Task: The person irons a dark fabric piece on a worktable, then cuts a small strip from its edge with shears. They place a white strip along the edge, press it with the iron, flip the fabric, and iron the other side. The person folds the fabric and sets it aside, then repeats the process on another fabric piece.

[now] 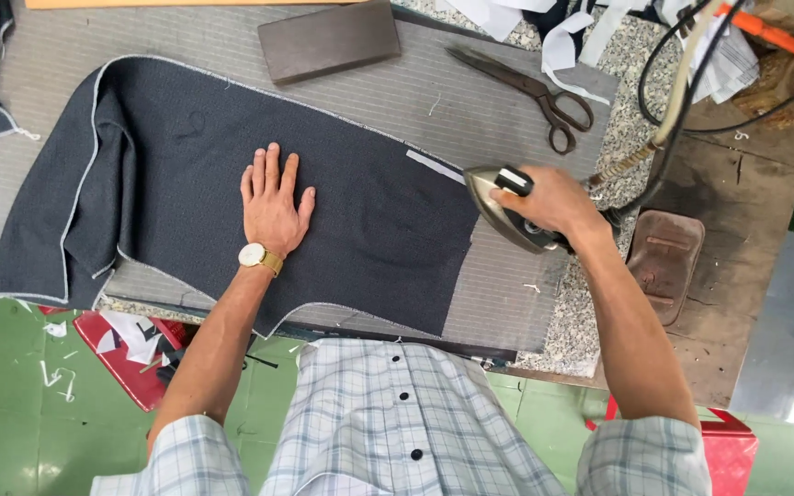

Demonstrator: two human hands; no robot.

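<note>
A dark navy cut piece of cloth (186, 156) with pale stitched edges lies spread on a grey striped pressing pad (498, 294). My left hand (273, 202), wearing a wristwatch, rests flat and open on the middle of the cloth. My right hand (549, 197) grips the black handle of a metal iron (498, 207), which sits at the right edge of the cloth, its tip pointing left. A hose and cable (663, 119) run from the iron toward the upper right.
Large scissors (535, 92) lie beyond the iron. A dark rectangular block (328, 41) sits at the pad's far edge. A brown iron rest (663, 257) lies to the right. White scraps (572, 37) pile at the back. Red bins (126, 354) stand on the green floor.
</note>
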